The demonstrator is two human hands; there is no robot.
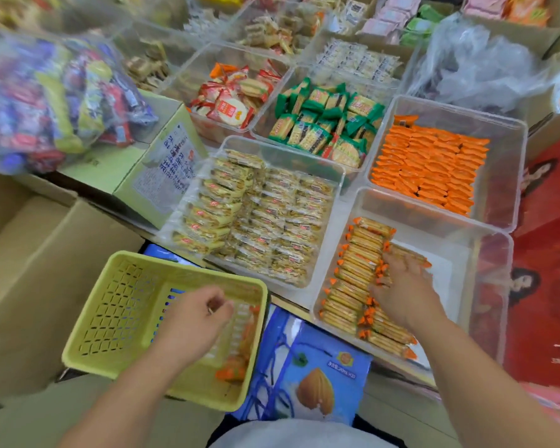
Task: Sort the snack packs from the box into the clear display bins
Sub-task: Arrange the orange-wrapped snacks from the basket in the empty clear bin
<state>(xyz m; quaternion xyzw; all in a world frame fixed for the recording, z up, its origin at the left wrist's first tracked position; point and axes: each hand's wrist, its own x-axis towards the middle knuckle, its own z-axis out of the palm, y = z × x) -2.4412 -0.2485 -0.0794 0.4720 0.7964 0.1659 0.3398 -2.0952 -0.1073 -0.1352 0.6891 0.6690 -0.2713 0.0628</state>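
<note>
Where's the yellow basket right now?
The yellow basket sits low and left in the head view, under the left hand, beside the blue carton.

Your left hand (197, 315) hides part of the basket (88, 321) packs (240, 357); the candy bag (46, 101) is blurred; the red box (550, 286) is cut off at right.

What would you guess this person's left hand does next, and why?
Probably it picks up more of the orange-ended packs left in the yellow basket. The left hand is already inside the basket above them, while the right hand presses matching packs into a row in the near clear bin, which still has bare floor on its right side.
</note>
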